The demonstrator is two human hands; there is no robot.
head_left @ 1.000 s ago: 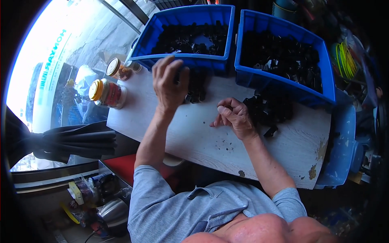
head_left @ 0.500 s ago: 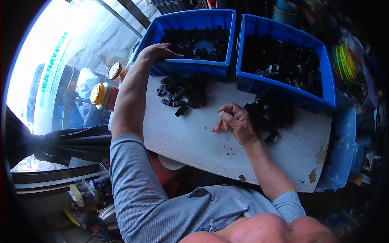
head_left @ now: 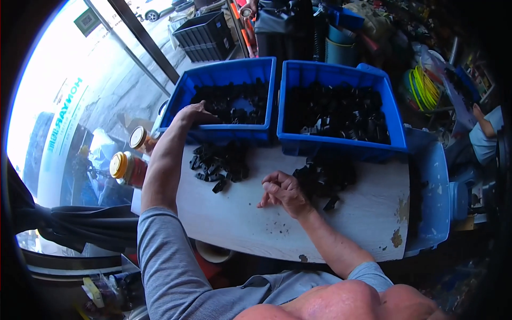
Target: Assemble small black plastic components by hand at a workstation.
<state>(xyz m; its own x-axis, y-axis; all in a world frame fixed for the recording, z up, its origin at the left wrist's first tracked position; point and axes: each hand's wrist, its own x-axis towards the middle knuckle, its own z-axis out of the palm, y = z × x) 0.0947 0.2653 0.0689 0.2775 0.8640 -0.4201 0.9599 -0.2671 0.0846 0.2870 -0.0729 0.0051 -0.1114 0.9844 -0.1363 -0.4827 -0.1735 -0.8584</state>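
This looks like a small, cluttered workshop. Two blue plastic bins [head_left: 341,149] full of small black parts [head_left: 330,106] stand on a worn white surface [head_left: 368,210], its coating chipped near the edge, and loose heaps [head_left: 221,164] of such parts lie in front of them. At the right, a coil of bright yellow cable or tubing [head_left: 423,89] shows among crowded odds and ends [head_left: 368,18]. Beyond the glass [head_left: 69,186] on the left, paving [head_left: 120,85] and a vehicle [head_left: 152,15] are visible outdoors.

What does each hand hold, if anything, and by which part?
Cannot be told: left hand reaches into left blue bin; right hand is curled, grip hidden.
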